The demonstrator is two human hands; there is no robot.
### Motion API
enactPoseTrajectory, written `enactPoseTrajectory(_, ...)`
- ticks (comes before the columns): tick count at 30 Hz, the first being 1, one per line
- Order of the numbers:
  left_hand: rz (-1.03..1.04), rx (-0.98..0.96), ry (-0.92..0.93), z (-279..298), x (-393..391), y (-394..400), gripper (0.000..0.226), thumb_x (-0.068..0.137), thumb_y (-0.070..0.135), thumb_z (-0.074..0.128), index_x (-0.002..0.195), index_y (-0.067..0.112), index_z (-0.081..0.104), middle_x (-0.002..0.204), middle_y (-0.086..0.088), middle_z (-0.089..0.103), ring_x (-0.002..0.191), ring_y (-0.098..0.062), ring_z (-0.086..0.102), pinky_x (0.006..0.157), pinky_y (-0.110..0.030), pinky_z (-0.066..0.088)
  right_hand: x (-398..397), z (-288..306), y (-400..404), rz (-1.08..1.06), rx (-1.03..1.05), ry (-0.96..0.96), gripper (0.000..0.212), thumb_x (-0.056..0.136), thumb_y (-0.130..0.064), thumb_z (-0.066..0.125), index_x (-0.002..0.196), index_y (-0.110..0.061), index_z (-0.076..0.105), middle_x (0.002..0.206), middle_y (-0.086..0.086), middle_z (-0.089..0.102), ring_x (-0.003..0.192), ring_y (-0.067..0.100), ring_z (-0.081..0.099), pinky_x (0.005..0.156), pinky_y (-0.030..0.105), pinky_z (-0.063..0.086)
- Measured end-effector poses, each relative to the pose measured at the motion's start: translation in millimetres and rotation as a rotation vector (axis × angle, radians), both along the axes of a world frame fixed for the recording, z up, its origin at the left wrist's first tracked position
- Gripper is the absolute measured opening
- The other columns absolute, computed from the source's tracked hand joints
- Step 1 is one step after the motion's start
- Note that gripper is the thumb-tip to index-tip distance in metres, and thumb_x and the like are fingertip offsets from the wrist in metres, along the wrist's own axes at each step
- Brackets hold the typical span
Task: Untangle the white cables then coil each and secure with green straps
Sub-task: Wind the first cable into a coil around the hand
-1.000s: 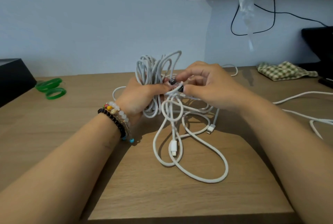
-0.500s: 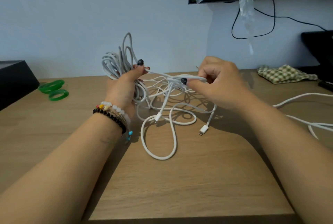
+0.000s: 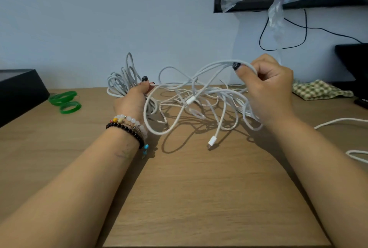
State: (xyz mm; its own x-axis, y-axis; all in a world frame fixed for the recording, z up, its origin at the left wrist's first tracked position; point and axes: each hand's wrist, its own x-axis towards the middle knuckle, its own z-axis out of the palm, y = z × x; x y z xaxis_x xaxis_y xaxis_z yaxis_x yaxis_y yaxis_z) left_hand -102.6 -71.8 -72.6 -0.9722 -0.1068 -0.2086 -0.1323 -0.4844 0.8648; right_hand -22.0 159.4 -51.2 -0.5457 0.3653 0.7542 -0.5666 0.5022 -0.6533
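Head view: the white cables (image 3: pixel 199 96) sit mid-table in a knot, green straps (image 3: pixel 65 101) well left of it. Left hand (image 3: pixel 132 101) grips the bundled loops, right hand (image 3: pixel 266 88) pinches a strand lifted above the knot. I'd feed the loose plug (image 3: pixel 212 141) back through rather than yank.

White cables (image 3: pixel 191 96), a tangled mass of loops lifted above the table's far middle; two green straps (image 3: pixel 65 101), rings lying near its far-left edge.

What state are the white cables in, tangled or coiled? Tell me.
Still tangled. The white cables cross in loose loops between the left hand, which grips a bunch, and the right hand, which holds a strand. The green straps lie unused.
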Motion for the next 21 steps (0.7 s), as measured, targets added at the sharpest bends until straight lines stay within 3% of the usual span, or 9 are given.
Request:
enactPoseTrajectory(3,0.049,-0.005,-0.021,0.8,-1.0,1.0,0.026,0.061,0.027,0.080,0.082,0.013,0.077,0.069,-0.003,0.062,0.049,-0.022,0.054,0.069,-0.038,0.053,-3.9,0.7,6.6,-0.066,-0.091,0.026,0.042,0.082,-0.017,0.065,0.057,0.010,0.045,0.064,0.006,0.041,0.060,0.011,0.039,0.059,0.022,0.034)
enactPoseTrajectory(7,0.097,-0.044,-0.009,0.0,-7.0,-1.7,0.035,0.052,0.038,0.077,0.081,0.019,0.080,0.098,-0.002,0.073,0.079,-0.023,0.068,0.080,-0.042,0.058,-12.3,-0.7,18.7,-0.151,-0.234,0.028,0.051,0.077,-0.029,0.066,0.063,0.016,0.047,0.070,0.026,0.046,0.063,0.023,0.042,0.062,0.027,0.036)
enactPoseTrajectory(9,0.122,-0.068,0.001,1.2,-3.6,-0.1,0.038,0.052,0.039,0.075,0.083,0.018,0.080,0.101,-0.004,0.072,0.082,-0.023,0.068,0.082,-0.042,0.058,-17.0,-2.7,24.6,-0.188,-0.315,0.014,0.051,0.073,-0.032,0.066,0.060,0.013,0.045,0.069,0.031,0.047,0.062,0.027,0.041,0.061,0.028,0.035)
enactPoseTrajectory(12,0.152,-0.066,0.002,3.8,1.0,0.7,0.050,0.047,0.040,0.075,0.091,0.017,0.078,0.096,-0.004,0.069,0.073,-0.023,0.064,0.079,-0.040,0.059,-20.0,-1.1,30.8,-0.189,-0.483,0.003,0.043,0.068,-0.033,0.066,0.043,-0.012,0.039,0.054,0.017,0.040,0.057,0.024,0.039,0.056,0.029,0.033)
enactPoseTrajectory(14,0.193,-0.020,-0.024,3.3,-1.6,-6.8,0.066,0.035,0.040,0.077,0.098,0.018,0.076,0.091,-0.003,0.069,0.069,-0.023,0.063,0.077,-0.044,0.058,-21.2,3.2,43.4,-0.246,-0.647,0.054,0.042,0.068,-0.026,0.065,0.036,-0.017,0.039,0.046,-0.001,0.037,0.056,0.019,0.036,0.052,0.032,0.027)
enactPoseTrajectory(16,0.217,-0.005,-0.067,-1.4,-8.1,-18.3,0.074,0.030,0.041,0.076,0.101,0.020,0.074,0.081,0.000,0.066,0.065,-0.023,0.060,0.075,-0.047,0.056,-22.3,4.5,65.1,-0.374,-0.770,0.093,0.041,0.068,-0.024,0.063,0.038,-0.020,0.034,0.052,-0.008,0.031,0.060,0.015,0.031,0.056,0.038,0.020)
enactPoseTrajectory(18,0.247,0.028,-0.050,-2.4,-9.9,-20.9,0.071,0.037,0.040,0.076,0.104,0.018,0.073,0.077,0.000,0.064,0.062,-0.022,0.059,0.072,-0.045,0.056,-23.7,0.8,83.1,-0.530,-0.656,-0.036,0.036,0.071,-0.035,0.057,0.049,-0.025,0.030,0.058,-0.007,0.031,0.065,0.013,0.035,0.059,0.035,0.023)
enactPoseTrajectory(21,0.243,-0.025,-0.021,9.5,6.1,-8.0,0.065,0.044,0.040,0.079,0.104,0.014,0.072,0.092,-0.003,0.070,0.071,-0.023,0.065,0.073,-0.041,0.059,-26.3,-11.6,81.0,-0.537,-0.197,-0.380,0.039,0.082,-0.038,0.051,0.052,-0.017,0.036,0.059,0.006,0.041,0.065,0.019,0.042,0.056,0.032,0.030)
